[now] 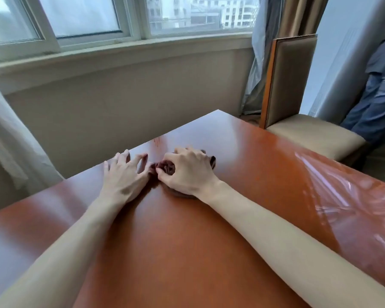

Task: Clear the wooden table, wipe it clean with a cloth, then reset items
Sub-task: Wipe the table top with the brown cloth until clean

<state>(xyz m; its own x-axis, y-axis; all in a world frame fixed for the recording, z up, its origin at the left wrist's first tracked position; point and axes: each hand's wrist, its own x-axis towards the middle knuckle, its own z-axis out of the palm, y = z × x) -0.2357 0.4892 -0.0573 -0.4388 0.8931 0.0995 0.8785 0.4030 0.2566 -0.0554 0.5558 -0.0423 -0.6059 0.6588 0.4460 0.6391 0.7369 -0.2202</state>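
Observation:
A glossy reddish-brown wooden table [242,156] fills the lower view. A dark brown cloth [168,168] lies bunched on it near the far left edge. My right hand [187,172] covers the cloth, its fingers curled over the folds and gripping them. My left hand [122,174] lies just left of the cloth with fingers spread on the table, its thumb touching the cloth's edge. Most of the cloth is hidden under my right hand.
A padded chair [309,132] stands at the table's far right side. Someone in blue trousers [378,107] is behind it. Curtains hang at the left [11,141] and by the window corner [260,52]. A window wall [120,101] runs beyond the table.

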